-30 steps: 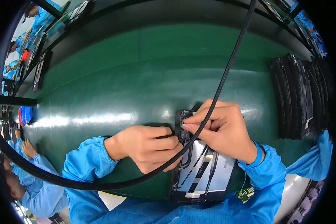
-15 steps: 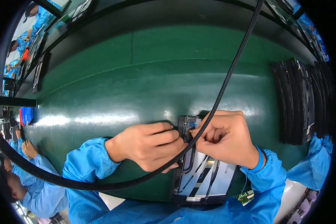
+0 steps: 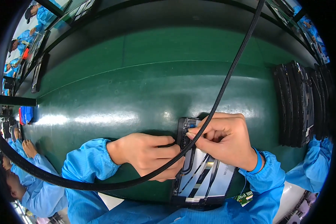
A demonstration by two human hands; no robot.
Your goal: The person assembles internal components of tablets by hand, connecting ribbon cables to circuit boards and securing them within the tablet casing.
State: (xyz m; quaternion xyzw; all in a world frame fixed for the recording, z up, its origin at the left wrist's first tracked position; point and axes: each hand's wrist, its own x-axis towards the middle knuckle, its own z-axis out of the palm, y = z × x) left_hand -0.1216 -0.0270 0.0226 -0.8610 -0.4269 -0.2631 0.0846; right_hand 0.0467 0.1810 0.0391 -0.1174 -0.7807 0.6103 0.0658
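Note:
An opened tablet (image 3: 201, 186) lies on the green mat near my body, its silvery inside, dark strips and black frame showing. My left hand (image 3: 147, 155) is at its left edge with bent fingers, the tips resting against the frame and partly hidden behind a black cable. From the right, my right hand (image 3: 227, 136) reaches over the tablet's upper end. Its thumb and index finger are pinched close to the small parts there; whatever sits between them is too small to make out.
A thick black cable (image 3: 227, 84) curves across the view in front of both hands. Upright stacks of black tablet-like units (image 3: 293, 104) stand at the right. By my right sleeve lies a green circuit board (image 3: 244, 198). Co-workers in blue (image 3: 41, 186) sit at the left.
My left hand has slid slightly down along the tablet's edge. My right thumb and index finger have shifted a little over the upper end, covering a small gold-coloured spot that showed before.

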